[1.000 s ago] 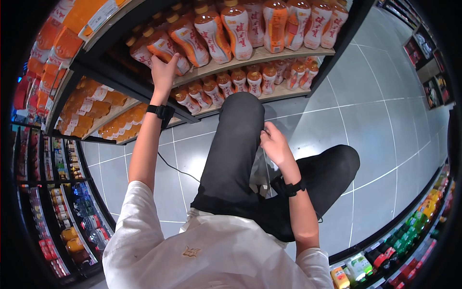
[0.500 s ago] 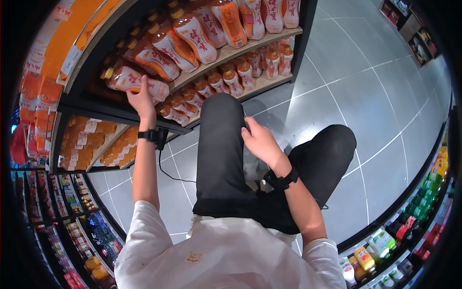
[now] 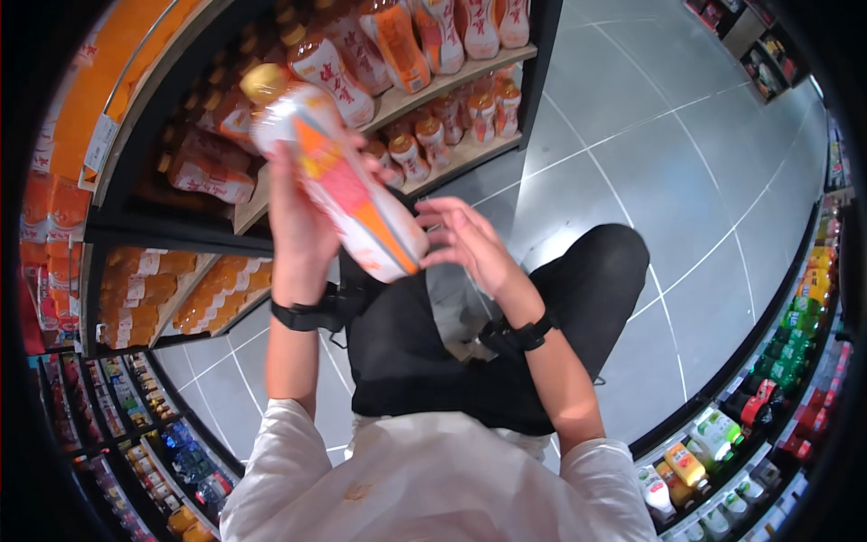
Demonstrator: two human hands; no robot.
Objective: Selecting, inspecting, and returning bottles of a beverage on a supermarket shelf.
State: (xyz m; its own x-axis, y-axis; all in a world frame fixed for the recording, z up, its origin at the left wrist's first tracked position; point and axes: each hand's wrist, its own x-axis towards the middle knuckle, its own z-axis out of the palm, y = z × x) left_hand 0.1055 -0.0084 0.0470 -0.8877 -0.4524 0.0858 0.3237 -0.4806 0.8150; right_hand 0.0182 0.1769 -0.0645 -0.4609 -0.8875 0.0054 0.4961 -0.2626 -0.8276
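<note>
My left hand [image 3: 302, 212] is wrapped round a drink bottle [image 3: 339, 181] with a yellow cap and a white, orange and pink wrapper. The bottle is tilted, cap up toward the far left, its base toward my right hand, and slightly blurred. Close to that base is my right hand [image 3: 470, 244], its fingers spread apart; whether a fingertip touches the bottle I cannot tell. Beyond the bottle, similar bottles [image 3: 334, 81] stand in rows on a shelf [image 3: 433, 88]. Another bottle [image 3: 212, 176] lies on its side at the shelf's left end.
A lower shelf holds smaller bottles [image 3: 433, 149] of the same look. Orange packs [image 3: 149, 280] fill racks at the left. My knees [image 3: 591, 280] are bent over the grey tiled floor [image 3: 641, 163]. Curved drink shelves [image 3: 695, 465] run along the lower right, with more at the lower left.
My left hand has lifted a bottle off the shelf and brought it nearer and rightward. My right hand has moved from beside my knee to the bottle's base, its fingers spreading.
</note>
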